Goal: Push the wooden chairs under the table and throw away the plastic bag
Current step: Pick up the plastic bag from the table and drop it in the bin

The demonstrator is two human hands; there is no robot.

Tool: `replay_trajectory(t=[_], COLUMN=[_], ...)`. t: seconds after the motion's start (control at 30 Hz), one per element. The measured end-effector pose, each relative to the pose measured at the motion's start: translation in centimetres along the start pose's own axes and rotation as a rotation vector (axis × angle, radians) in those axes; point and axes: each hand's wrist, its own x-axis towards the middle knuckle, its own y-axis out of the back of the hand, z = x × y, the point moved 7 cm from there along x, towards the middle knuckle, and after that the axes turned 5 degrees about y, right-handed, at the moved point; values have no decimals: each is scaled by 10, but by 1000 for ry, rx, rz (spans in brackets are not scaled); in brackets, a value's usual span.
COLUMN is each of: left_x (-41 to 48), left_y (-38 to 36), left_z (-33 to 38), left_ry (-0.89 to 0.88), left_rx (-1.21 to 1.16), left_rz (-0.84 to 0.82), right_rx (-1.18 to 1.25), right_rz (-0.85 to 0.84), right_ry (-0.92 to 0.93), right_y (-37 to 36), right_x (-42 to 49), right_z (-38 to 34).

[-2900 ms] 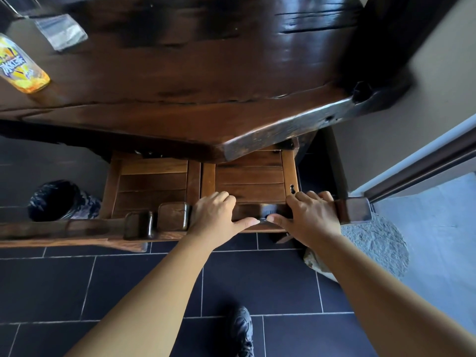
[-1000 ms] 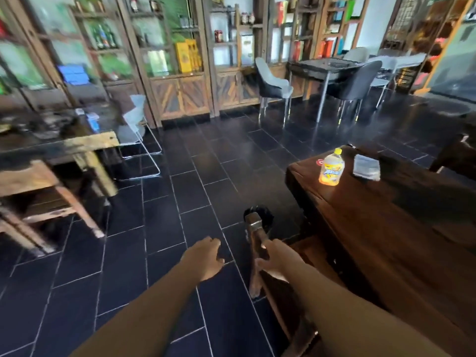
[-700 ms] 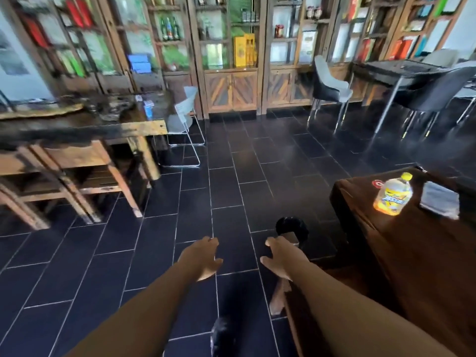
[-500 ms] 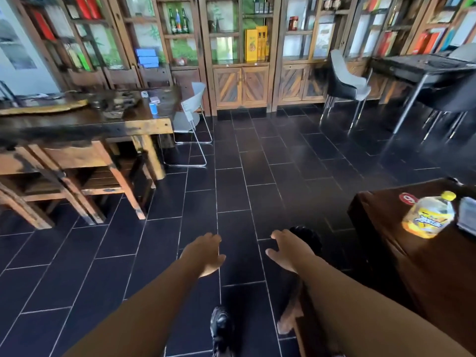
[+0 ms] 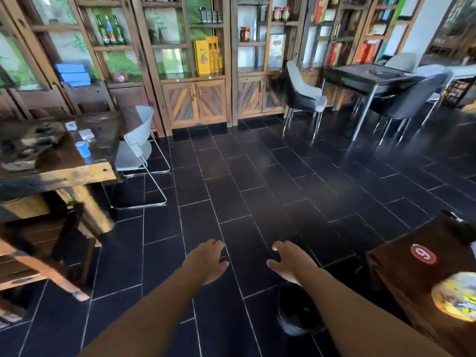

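Reaching out over the dark tiled floor [image 5: 231,191], both bare forearms are stretching forward from the bottom of the view. The left hand [image 5: 206,262] is hanging palm down with its fingers [image 5: 215,244] released and loosely spread, grasping nothing. The right hand [image 5: 289,264] is doing the same just beside it, its fingers [image 5: 279,246] slack and empty, the thumb pointing toward the left hand.

Beneath the right forearm, a dark bag-lined bin [image 5: 296,318] is sitting on the floor, partly hidden by the arm; whether it is a loose plastic bag or a lined bin is hard to tell. It is standing near the corner of the dark wooden tabletop [image 5: 412,274] at the lower right. A round red sticker [image 5: 423,254] is lying on that tabletop, and a blurred yellow bottle [image 5: 456,298] is resting nearer the frame's edge. No wooden chair is showing at this table.

At the left, another tabletop [image 5: 98,140] is carrying a blue cup [image 5: 83,148] and blurred clutter, with wooden chairs [image 5: 38,264] tucked partly beneath it. A grey chair [image 5: 136,148] on a metal frame is standing at its far end. Wooden cabinets [image 5: 195,101] with glass shelves are lining the back wall, and dark padded chairs [image 5: 301,94] are standing around a black table [image 5: 371,76] at the upper right.
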Motion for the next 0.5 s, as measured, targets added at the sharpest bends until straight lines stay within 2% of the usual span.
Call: replay_trajectory(t=[0.17, 0.3, 0.5], left_x=[102, 181, 345], left_y=[43, 65, 107], left_z=[19, 36, 80], left_ry=[-97, -130, -176], left_rx=[22, 52, 100], left_rz=[39, 32, 30], right_rx=[2, 98, 201], right_rz=[44, 90, 162], right_ry=[-45, -96, -139], right_y=[49, 78, 153], right_x=[82, 145, 278], right_z=[22, 44, 102])
